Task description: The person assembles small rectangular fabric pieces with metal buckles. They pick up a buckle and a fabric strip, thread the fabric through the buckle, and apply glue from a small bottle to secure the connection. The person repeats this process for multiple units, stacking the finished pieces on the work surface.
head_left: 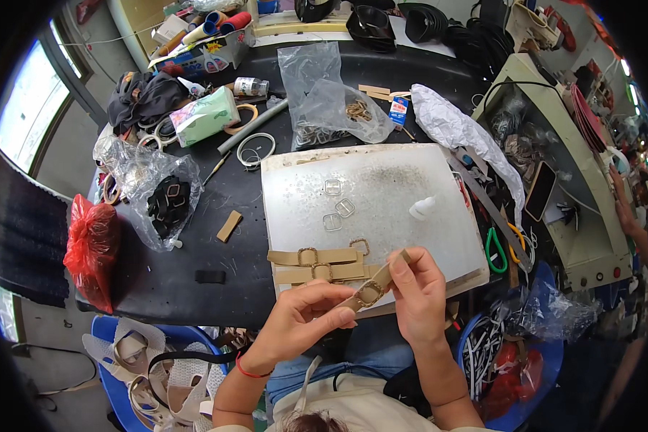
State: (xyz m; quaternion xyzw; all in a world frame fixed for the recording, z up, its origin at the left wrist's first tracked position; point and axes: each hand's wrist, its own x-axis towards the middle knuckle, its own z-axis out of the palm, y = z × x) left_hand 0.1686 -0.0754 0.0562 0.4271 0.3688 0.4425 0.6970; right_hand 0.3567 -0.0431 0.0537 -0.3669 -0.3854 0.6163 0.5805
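Between my two hands is a tan strap with an ornate bronze-coloured buckle (371,293) on it. My left hand (311,317) pinches the strap's lower end, beside the buckle. The fingers of my right hand (419,294) are closed on its upper end. Just beyond my hands, two tan straps with similar buckles (284,257) lie side by side on a white board (403,237). A loose bronze buckle (359,246) rests beside them. Farther up the board are several plain silver buckles (345,208) and a small white bottle (423,208).
Scissors with green handles (495,250) and a phone (540,191) lie to the right. On the left are a red plastic bag (92,248), a clear bag with black straps (169,205) and a tan strip (229,226). Blue baskets (115,381) flank me below the table.
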